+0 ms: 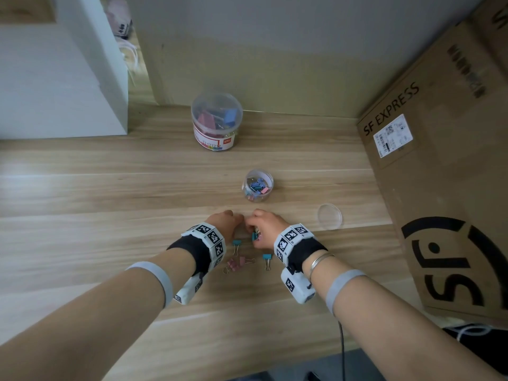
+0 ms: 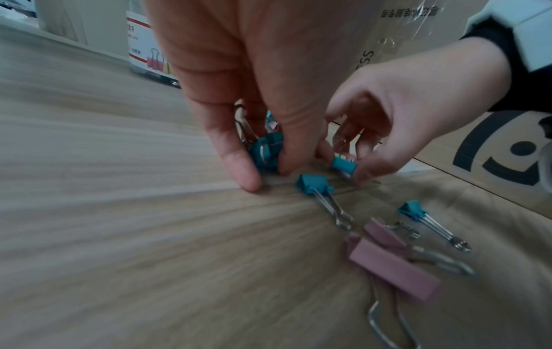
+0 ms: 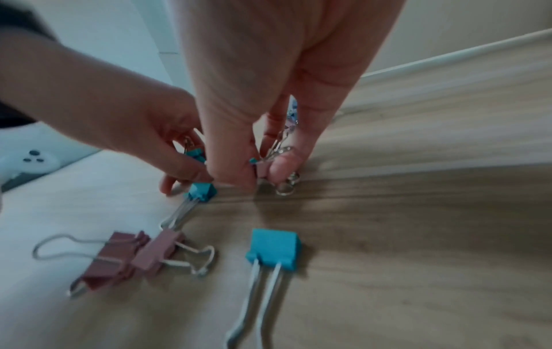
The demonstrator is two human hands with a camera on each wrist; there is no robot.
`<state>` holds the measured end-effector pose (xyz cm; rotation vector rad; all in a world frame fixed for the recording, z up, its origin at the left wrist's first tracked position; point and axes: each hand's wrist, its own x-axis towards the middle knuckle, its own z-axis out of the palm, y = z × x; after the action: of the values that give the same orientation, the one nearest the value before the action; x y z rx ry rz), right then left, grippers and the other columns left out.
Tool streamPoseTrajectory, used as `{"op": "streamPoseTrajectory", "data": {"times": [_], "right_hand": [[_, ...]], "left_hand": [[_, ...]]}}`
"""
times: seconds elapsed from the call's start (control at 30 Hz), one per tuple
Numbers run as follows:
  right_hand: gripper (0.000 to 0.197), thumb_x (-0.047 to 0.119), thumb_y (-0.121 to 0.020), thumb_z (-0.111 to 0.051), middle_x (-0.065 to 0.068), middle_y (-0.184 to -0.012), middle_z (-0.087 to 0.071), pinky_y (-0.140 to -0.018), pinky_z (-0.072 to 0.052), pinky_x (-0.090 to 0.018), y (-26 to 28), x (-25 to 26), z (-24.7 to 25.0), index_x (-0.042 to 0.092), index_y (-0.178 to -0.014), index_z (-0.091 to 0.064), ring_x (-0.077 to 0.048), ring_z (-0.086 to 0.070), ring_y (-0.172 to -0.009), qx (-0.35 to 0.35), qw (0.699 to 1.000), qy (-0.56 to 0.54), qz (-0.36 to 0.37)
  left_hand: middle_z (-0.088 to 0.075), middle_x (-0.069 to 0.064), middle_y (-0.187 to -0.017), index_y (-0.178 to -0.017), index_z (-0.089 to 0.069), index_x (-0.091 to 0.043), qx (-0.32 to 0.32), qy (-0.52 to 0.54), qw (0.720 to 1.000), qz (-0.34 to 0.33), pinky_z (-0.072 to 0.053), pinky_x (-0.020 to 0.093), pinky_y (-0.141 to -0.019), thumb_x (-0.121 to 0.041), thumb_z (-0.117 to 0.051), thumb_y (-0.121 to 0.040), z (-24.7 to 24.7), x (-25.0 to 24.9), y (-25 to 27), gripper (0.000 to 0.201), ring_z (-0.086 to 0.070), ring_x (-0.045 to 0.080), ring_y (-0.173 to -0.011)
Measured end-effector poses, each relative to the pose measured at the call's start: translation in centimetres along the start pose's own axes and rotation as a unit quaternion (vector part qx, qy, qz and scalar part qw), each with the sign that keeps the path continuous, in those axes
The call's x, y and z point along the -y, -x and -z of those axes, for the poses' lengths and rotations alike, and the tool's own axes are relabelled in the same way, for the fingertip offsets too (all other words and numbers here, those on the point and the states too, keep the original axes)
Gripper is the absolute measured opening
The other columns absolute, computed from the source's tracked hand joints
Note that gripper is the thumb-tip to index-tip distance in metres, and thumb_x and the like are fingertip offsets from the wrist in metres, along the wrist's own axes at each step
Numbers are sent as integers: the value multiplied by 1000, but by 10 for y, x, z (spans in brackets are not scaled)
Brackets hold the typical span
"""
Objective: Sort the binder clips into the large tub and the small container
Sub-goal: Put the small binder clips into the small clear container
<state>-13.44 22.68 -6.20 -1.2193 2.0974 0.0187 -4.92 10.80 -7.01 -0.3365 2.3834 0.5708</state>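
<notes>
here, both hands pinch small clips low on the wooden table [image 1: 110,188].
left hand [image 1: 224,222] grips a teal clip [image 2: 265,151]; right hand [image 1: 265,228] holds teal and pink clips. four loose clips [image 1: 242,257] lie between the wrists. small container [image 1: 257,185] just beyond, large tub [image 1: 216,121] farther back, cardboard box [image 1: 445,166] walls the right edge.

The cardboard box [image 1: 439,171] reads "SF EXPRESS" — plus a big "SF" logo (its shipping label is illegible).
</notes>
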Motion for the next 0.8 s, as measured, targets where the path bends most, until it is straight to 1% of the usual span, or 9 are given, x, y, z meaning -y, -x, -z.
{"op": "streamPoseTrajectory", "data": {"times": [0.17,0.23,0.3,0.4,0.53,0.6,0.67,0.73,0.8], "right_hand": [[20,7,-73,-70,-6,-115,-56,-86,-54,-35,3,-5,33,10,-91,-61,-23,-59,-101,-109,990,-86,3],[19,9,-73,-70,-7,-112,-57,-84,-54,-35,-2,-9,57,11,-90,-62,-23,-61,-96,-179,978,-106,-12],[20,11,-73,-70,-8,-107,-57,-83,-53,-37,-11,-12,75,11,-91,-62,-24,-59,-93,-214,971,-102,-20],[23,11,-75,-69,-9,-107,-58,-86,-51,-36,-28,-11,82,11,-97,-64,-24,-59,-92,-197,977,-76,-22],[28,17,-77,-72,-6,-108,-64,-87,-49,-31,-32,-15,79,13,-105,-66,-21,-61,-90,-188,977,-101,-14],[24,16,-81,-68,-5,-108,-65,-84,-50,-31,-26,-22,78,14,-105,-66,-20,-62,-91,-219,969,-113,-18],[14,15,-85,-63,-6,-103,-66,-82,-52,-33,-18,-30,76,12,-98,-66,-19,-61,-86,-239,964,-111,-30],[11,15,-87,-59,-8,-96,-68,-81,-52,-34,-9,-39,72,11,-95,-66,-18,-57,-78,-210,972,-98,-48],[15,18,-89,-58,-10,-97,-70,-83,-51,-32,0,-43,65,12,-99,-67,-18,-57,-79,-134,985,-87,-67]], "left_hand": [[-52,15,-124,-130,-44,-9,-22,6,1000,-9,-45,35,-93,-16,-48,-92,1,4,0,39,-54,33,-113],[-53,15,-123,-129,-44,-8,-24,9,1000,-9,-45,35,-92,-15,-48,-92,3,5,0,39,-55,33,-112],[-55,15,-119,-126,-46,-7,-28,13,999,-12,-46,35,-89,-12,-50,-90,8,3,1,36,-56,33,-109],[-55,14,-106,-114,-50,-4,-65,30,997,-13,-48,35,-82,-8,-50,-89,23,-3,2,26,-59,33,-103],[-58,17,-114,-117,-50,-5,-133,52,990,-14,-47,36,-81,-10,-53,-87,51,-9,-4,30,-58,35,-101],[-57,19,-115,-120,-49,-6,-157,60,986,-11,-47,37,-82,-11,-54,-86,63,-12,-11,35,-58,36,-102],[-57,20,-114,-118,-50,-6,-178,61,982,-8,-47,38,-81,-12,-55,-86,72,-17,-18,33,-58,36,-101],[-55,20,-113,-114,-50,-5,-186,64,980,-13,-47,38,-79,-11,-55,-86,79,-24,-27,29,-58,37,-98],[-51,18,-112,-112,-49,-5,-186,75,980,-21,-46,36,-75,-10,-55,-87,82,-31,-36,27,-58,37,-95]]}}
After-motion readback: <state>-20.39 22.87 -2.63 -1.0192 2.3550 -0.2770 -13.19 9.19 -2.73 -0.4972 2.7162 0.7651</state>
